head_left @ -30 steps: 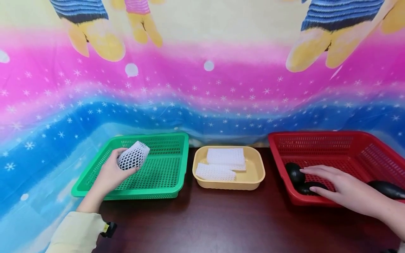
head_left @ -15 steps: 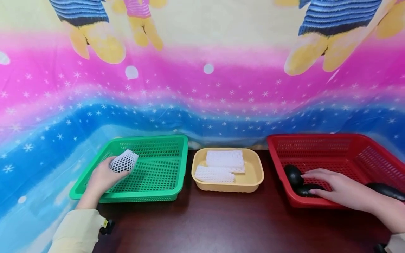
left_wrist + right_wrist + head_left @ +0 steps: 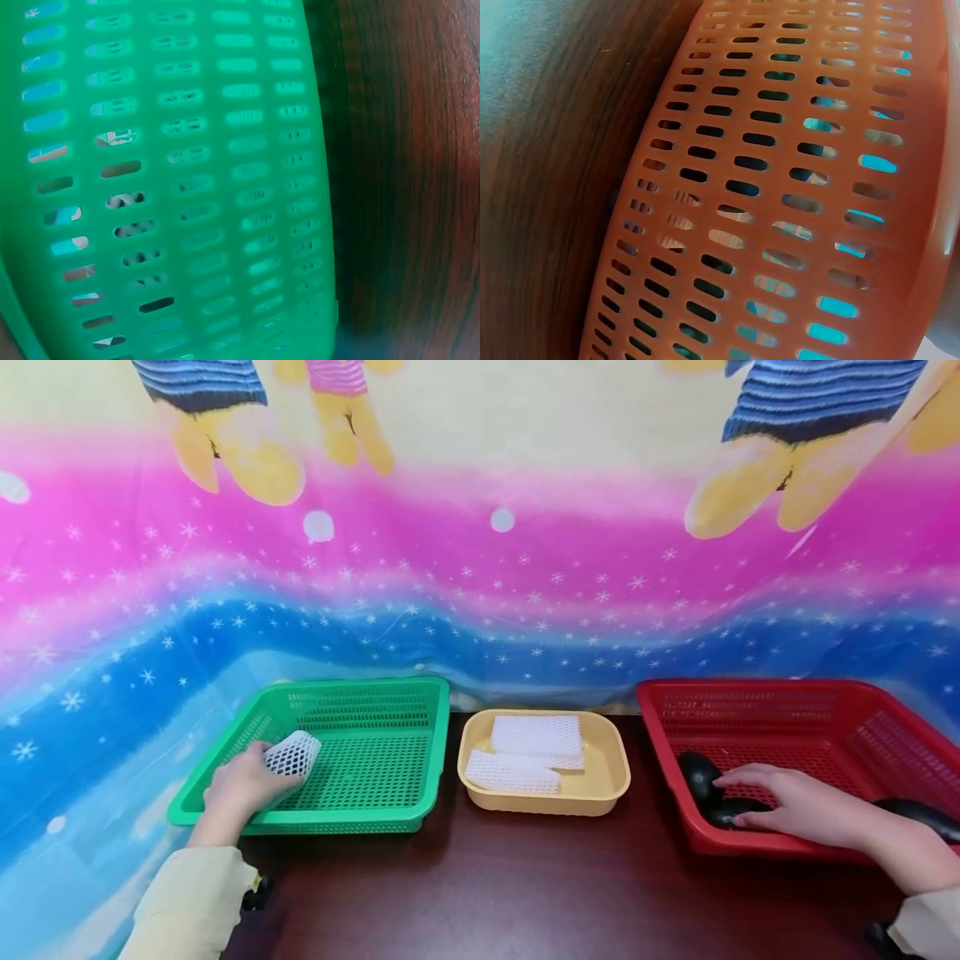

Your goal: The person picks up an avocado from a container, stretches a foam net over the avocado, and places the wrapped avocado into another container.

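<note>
In the head view my left hand [image 3: 242, 785] reaches into the green basket [image 3: 427, 810]. It grips a dark thing wrapped in a white foam net sleeve [image 3: 295, 755], low over the basket's left side. On the right, my right hand [image 3: 806, 803] hangs over the front of the red basket [image 3: 693, 837]. Its loosely bent fingers lie against or just over two glossy black oval fruits, one farther back [image 3: 699, 777] and one nearer [image 3: 731, 812]; firm contact cannot be made out. Both wrist views show mostly slotted basket walls, which largely hide the hands.
Between the baskets stands a beige tray [image 3: 545, 804] with flattened white foam net sleeves [image 3: 536, 740]. Another long black fruit [image 3: 918, 818] lies in the red basket's right side, partly behind the right forearm. Dark wooden tabletop [image 3: 525, 885] runs in front; a printed cloth [image 3: 480, 568] hangs behind.
My left hand has lowered the net-wrapped thing into the green basket, moving down and a little left. My right hand has stayed almost still over the black fruits.
</note>
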Tool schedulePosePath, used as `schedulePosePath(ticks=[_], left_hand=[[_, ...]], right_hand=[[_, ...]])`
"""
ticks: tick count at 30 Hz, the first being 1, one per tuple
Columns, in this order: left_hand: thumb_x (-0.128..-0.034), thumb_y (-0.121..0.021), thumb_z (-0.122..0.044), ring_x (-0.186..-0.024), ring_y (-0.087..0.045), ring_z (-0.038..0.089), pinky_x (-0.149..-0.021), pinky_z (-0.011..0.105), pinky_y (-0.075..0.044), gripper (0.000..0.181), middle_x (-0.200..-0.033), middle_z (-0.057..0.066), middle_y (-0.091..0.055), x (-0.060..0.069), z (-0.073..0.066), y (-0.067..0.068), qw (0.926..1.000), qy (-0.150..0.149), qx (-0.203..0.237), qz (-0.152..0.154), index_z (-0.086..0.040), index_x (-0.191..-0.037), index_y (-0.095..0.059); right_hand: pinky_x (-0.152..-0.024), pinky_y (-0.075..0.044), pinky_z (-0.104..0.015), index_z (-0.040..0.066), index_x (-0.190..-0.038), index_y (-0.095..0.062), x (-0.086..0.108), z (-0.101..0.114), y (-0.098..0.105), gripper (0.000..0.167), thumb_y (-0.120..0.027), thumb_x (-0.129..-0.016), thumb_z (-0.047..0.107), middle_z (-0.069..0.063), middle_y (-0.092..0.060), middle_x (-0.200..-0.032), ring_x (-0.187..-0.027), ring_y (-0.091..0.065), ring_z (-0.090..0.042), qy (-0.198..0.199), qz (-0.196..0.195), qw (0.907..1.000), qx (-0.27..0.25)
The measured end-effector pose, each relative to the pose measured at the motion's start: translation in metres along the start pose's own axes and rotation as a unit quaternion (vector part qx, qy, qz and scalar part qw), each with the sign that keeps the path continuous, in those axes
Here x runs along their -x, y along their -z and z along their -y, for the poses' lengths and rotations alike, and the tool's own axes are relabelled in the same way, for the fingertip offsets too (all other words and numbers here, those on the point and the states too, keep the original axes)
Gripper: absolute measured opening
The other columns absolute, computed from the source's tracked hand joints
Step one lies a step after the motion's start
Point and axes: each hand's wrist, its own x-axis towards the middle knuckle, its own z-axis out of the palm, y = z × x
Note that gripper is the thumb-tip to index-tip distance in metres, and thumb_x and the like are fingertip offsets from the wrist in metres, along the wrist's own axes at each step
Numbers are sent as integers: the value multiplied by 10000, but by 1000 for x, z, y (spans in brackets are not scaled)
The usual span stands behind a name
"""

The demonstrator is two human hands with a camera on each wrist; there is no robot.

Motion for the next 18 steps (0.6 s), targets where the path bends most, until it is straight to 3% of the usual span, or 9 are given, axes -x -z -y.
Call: schedulePosePath(ticks=[2, 6, 18], left_hand=[[-862, -763, -407, -998, -520, 525, -689, 574, -462, 899, -1188, 388, -534, -1, -1, 0, 9999, -28, -69, 138, 133, -1439, -335], [-879, -747, -375, -976, -539, 536, -732, 608, -477, 919, -1189, 428, -503, -3, -1, 0, 9987, 6, -189, 468, 192, -1427, -274], [-913, -710, -360, -1129, -465, 632, -870, 676, -450, 1041, -1348, 516, -351, -2, -2, -1, 9951, 2, -321, 935, 244, -1490, -91]], right_hand=[[-861, -538, -593, 28, -1284, -666, -1, -1, 0, 469, -801, -893, 250, -286, -587, -1299, -1173, -561, -509, -52, 90, 9999, -40], [-834, -564, -531, 28, -1241, -684, -2, -4, 0, 431, -809, -886, 238, -246, -618, -1266, -1148, -585, -469, -72, 315, 9991, -257], [-807, -579, -449, -3, -1302, -632, -2, -11, 4, 495, -800, -896, 226, -279, -580, -1303, -1153, -560, -460, -219, 592, 9954, -725]])
